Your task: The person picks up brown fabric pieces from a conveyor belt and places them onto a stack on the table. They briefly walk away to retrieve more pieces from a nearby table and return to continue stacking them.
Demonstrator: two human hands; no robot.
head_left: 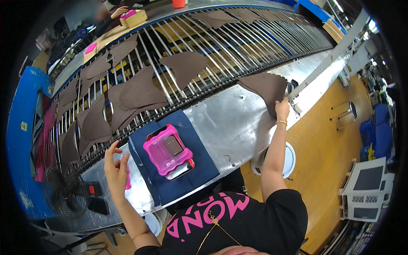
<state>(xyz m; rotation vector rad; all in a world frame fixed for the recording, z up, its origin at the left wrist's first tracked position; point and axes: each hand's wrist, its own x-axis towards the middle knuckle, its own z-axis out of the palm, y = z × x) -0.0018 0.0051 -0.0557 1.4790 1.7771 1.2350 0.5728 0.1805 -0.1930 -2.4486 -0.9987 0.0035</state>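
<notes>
At the right of the metal table my right hand (281, 109) is closed on the lower edge of a brown cut piece (265, 87) with a scalloped edge, possibly leather or fabric. The piece lies between the roller rack and a slanting pale post. My left hand (114, 165) is raised at the table's left part, fingers loosely bent and apart, holding nothing. Close to it a small pink object (128, 178) is partly hidden. Between my hands, a pink plastic box (155, 155) with a small brown piece (173, 145) in it rests on a dark blue mat (204, 159).
Beyond the table stretches a rack of metal bars (148, 46) bearing several brown cut pieces (140, 91). A black fan (66, 191) stands at the left by a blue panel (27, 140). Across the rack, another person's hand (120, 11) touches a pink item. A stool (350, 110) stands right.
</notes>
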